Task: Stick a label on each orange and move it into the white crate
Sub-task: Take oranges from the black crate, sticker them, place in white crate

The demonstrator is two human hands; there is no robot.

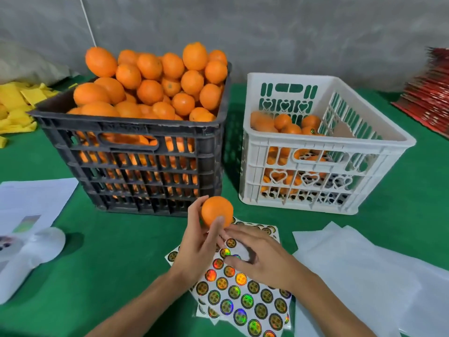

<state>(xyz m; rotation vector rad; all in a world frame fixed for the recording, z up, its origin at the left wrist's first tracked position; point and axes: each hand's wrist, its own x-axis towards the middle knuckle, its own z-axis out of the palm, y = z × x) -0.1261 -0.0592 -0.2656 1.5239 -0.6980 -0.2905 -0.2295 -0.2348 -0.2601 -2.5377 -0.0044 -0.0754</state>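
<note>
Over the green table, just in front of the two crates, we hold one orange up in our left hand, thumb and fingers curled round its lower half, directly above the sheet of round holographic labels. Our right hand lies on the sheet with fingers bent toward a sticker near its far end; whether a label is already pinched between the fingertips we cannot tell. We judge the orange firm and fairly light, its skin a little waxy, so a grip round the underside seems best, leaving the top bare for the label. The labels look thin and tacky, likely to curl or stick to a finger if lifted carelessly by more than an edge. To the left stands the black crate, heaped well above its rim with unlabelled oranges, which could roll off if knocked. Beside it on the right, the white crate holds a shallow layer of oranges and has plenty of room. Its near wall is what the orange must clear. White paper sheets lie to the right, printed papers to the left, yellow packets far left, and a red stack far right.
</note>
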